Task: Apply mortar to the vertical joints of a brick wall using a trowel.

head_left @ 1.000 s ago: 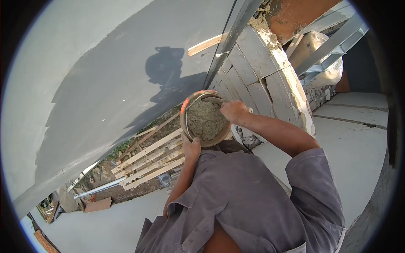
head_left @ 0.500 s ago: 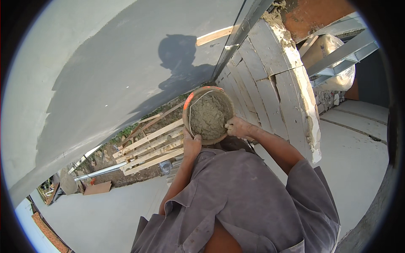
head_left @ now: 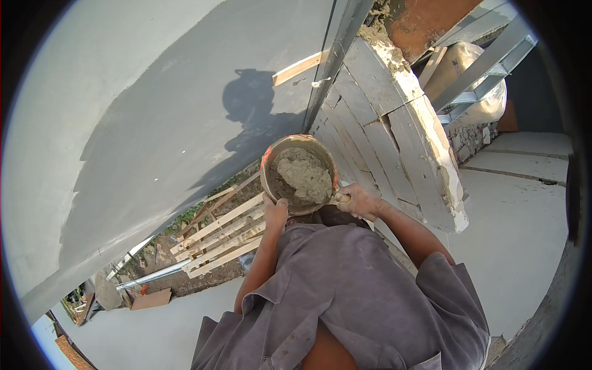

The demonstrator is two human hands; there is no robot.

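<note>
Both hands are at a round bucket (head_left: 266,179) with orange marks on its rim, partly filled with wet grey mortar (head_left: 285,190). My left hand (head_left: 275,213) is closed on the near left side of the rim. At the near right side, my right hand (head_left: 359,202) is wrapped round a short pale handle (head_left: 340,197), which looks like a trowel's. A heaped lump of mortar (head_left: 304,174) stands up inside the bucket, in line with that handle. Any blade is hidden under the mortar.
A grey plastered wall (head_left: 166,111) rises on the left, meeting a wall of pale blocks (head_left: 370,145) with open joints. Wooden slats (head_left: 225,237) lie left of the bucket above rough ground. A metal frame (head_left: 487,71) and a plastic-wrapped bundle (head_left: 490,102) are at far right.
The mortar, fairly level before, now shows a raised lump in the middle. My right hand has shifted slightly right and down, and the pale handle now shows. The bucket sits slightly lower in view.
</note>
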